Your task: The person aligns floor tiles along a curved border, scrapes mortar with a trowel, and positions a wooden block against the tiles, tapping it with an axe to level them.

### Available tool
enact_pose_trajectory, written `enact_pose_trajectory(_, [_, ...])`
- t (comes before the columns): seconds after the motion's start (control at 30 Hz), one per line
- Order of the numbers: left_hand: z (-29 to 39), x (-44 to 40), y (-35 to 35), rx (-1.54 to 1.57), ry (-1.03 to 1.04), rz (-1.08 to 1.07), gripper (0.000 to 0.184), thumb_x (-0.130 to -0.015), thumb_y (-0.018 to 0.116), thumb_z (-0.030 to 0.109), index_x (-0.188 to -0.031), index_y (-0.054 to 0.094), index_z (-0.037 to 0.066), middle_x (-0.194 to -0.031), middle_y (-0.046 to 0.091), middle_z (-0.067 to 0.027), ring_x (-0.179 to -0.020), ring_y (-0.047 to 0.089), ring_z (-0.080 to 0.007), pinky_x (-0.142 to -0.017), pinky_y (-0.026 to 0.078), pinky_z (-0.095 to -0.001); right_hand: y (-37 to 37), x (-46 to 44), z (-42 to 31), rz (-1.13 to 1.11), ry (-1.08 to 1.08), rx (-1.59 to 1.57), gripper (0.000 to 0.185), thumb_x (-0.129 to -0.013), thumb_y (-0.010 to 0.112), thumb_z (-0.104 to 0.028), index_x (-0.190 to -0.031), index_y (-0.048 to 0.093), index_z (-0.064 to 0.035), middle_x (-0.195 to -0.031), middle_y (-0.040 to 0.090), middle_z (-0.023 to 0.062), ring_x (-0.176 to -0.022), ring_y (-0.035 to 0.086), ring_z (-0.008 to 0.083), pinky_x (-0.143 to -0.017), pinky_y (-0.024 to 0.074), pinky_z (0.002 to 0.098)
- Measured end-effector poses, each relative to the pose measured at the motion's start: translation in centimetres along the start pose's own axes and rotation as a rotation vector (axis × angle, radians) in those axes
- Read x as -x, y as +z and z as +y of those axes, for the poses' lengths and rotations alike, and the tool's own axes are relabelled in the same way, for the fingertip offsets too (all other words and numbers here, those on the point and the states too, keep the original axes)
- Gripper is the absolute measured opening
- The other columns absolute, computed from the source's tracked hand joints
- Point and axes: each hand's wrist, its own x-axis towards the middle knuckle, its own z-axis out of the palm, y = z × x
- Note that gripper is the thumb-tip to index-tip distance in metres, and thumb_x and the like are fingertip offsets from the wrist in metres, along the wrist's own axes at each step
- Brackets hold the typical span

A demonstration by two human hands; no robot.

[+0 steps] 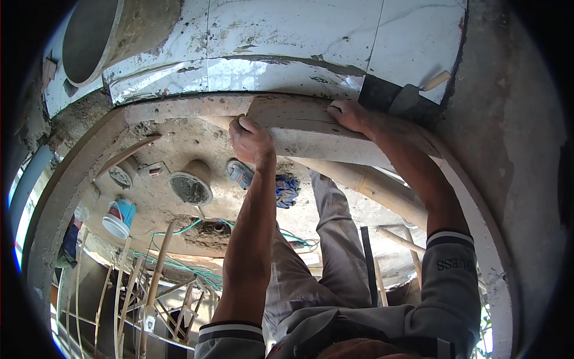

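Observation:
A long brownish strip lies along the curved ledge in front of me, its pale lower face towards me. My left hand is closed at the strip's left end, fingers curled at the edge. Farther right, my right hand is closed over the strip's upper edge, with the fingertips partly hidden. A trowel with a wooden handle rests on a dark patch just beyond my right hand. White marbled tiles smeared with mortar lie beyond the ledge.
A large round pipe-like form stands at the upper left. Below the ledge are a mortar-filled bucket, a blue-and-white bucket, a sandal and a dark cloth. A bamboo pole slants beneath the ledge; thin sticks stand lower left.

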Motion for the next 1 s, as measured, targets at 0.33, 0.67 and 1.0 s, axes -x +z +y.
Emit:
enact_pose_trajectory(0.33, [0.4, -0.1, 0.0, -0.017, 0.040, 0.005, 0.038, -0.088, 0.033, 0.036, -0.092, 0.062, 0.012, -0.094, 0.064, -0.0138, -0.084, 0.058, -0.0395, -0.069, 0.044, -0.0509, 0.2, 0.4, 1.0, 0.128, -0.086, 0.093, 0.027, -0.085, 0.056, -0.027, -0.088, 0.065, -0.0021, -0.087, 0.063, 0.0239, -0.083, 0.062, 0.0407, -0.073, 0.0485, 0.0437])
enact_pose_trajectory(0.67, [0.3, 0.1, -0.2, 0.009, 0.049, -0.026, 0.038, -0.089, 0.034, 0.037, -0.092, 0.062, 0.011, -0.096, 0.063, -0.0135, -0.084, 0.059, -0.0388, -0.070, 0.044, -0.0494, -1.1, 1.7, -0.5, 0.146, -0.036, -0.056, 0.034, -0.084, 0.058, -0.030, -0.103, 0.065, -0.0028, -0.097, 0.064, 0.0232, -0.094, 0.062, 0.0369, -0.082, 0.0481, 0.0411])
enact_pose_trajectory(1.0, [0.5, 0.1, -0.3, -0.049, -0.048, -0.068, 0.043, -0.087, 0.032, 0.041, -0.098, 0.064, 0.014, -0.100, 0.065, -0.0126, -0.088, 0.059, -0.0387, -0.075, 0.043, -0.0485, -1.3, 1.9, -0.5, 0.073, 0.099, -0.039, 0.048, -0.086, 0.057, -0.040, -0.112, 0.059, 0.0011, -0.112, 0.061, 0.0228, -0.105, 0.057, 0.0370, -0.089, 0.0443, 0.0432])
